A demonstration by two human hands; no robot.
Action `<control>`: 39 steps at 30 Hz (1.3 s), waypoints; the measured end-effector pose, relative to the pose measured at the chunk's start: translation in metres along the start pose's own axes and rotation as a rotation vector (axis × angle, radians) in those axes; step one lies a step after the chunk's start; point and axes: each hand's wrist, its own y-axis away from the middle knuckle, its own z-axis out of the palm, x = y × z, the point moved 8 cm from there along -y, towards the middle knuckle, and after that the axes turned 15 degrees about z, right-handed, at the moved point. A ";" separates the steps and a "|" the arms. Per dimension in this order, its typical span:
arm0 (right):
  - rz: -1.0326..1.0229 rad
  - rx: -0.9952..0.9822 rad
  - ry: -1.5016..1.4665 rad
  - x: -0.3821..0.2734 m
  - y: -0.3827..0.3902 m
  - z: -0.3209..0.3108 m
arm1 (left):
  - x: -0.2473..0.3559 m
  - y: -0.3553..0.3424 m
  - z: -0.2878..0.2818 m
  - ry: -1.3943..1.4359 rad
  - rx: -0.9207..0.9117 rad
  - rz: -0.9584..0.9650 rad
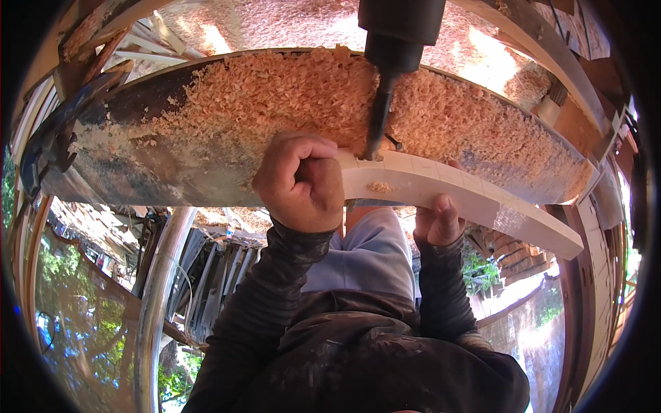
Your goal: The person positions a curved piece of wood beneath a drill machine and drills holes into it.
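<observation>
Curved wooden piece (413, 181) under a dark drill bit (379, 117), left fingers (313, 146) and right fingers (445, 215) closed around it

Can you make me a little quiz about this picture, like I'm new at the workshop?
1. Pick one. What is heaped on the worktable?
A) dry leaves
B) wood shavings
C) nails

2. True or false: the right hand is wearing a glove.

3. In this picture, which hand looks nearer to the tip of the dark tool bit, the left or the right?

Key
1: B, pinkish-tan wood shavings.
2: False. It is bare, with its thumb against the curved wooden piece.
3: The left hand, curled at the left end of the visible wood, close beside the bit.
</observation>
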 end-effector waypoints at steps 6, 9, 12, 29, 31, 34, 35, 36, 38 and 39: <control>0.007 0.076 -0.011 0.001 -0.002 -0.002 | 0.001 -0.002 0.000 -0.001 0.023 0.061; 0.002 0.092 -0.001 0.000 -0.002 -0.003 | 0.001 -0.002 0.000 -0.024 0.016 0.061; 0.005 0.097 0.004 0.001 -0.002 -0.006 | 0.001 -0.003 0.001 -0.019 0.010 0.042; 0.002 0.115 0.037 -0.007 -0.004 -0.003 | 0.001 -0.008 0.003 -0.011 0.039 0.052; -0.012 0.101 0.039 -0.009 -0.005 -0.001 | 0.002 -0.009 0.002 -0.012 0.047 0.069; -0.007 0.105 0.041 -0.011 -0.005 0.002 | 0.003 -0.011 0.004 -0.017 0.024 0.091; -0.007 0.106 0.041 -0.011 -0.005 0.002 | 0.002 -0.011 0.005 -0.005 0.034 0.079; -0.005 0.101 0.040 -0.012 -0.006 0.003 | 0.001 -0.012 0.004 0.003 0.046 0.067; -0.002 0.094 0.037 -0.013 -0.007 0.005 | 0.003 -0.015 0.002 -0.008 0.039 0.070; -0.011 0.094 0.038 -0.014 -0.007 0.005 | 0.003 -0.015 0.004 -0.010 0.032 0.071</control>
